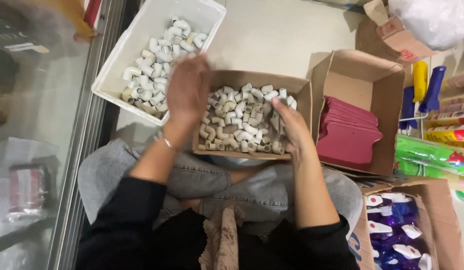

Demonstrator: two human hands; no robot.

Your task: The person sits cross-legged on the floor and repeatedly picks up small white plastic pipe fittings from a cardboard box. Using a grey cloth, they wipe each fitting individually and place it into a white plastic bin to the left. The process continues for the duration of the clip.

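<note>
A small cardboard box (297,90) rests on my lap, filled with several white plastic pipe elbows (237,120). My right hand (288,125) reaches into its right side, fingers curled among the elbows; whether it grips one I cannot tell. My left hand (188,92) hovers blurred over the box's left edge, fingers spread, close to a white plastic tub (142,30) that holds more pipe elbows (162,65). A thin bracelet sits on my left wrist.
An open cardboard box (364,75) of dark red flat items (348,132) stands to the right. Another box (432,187) with purple spray bottles (397,225) sits at bottom right. Green packets (432,156) and blue and yellow handles (424,82) lie far right. A glass panel (37,135) runs along the left.
</note>
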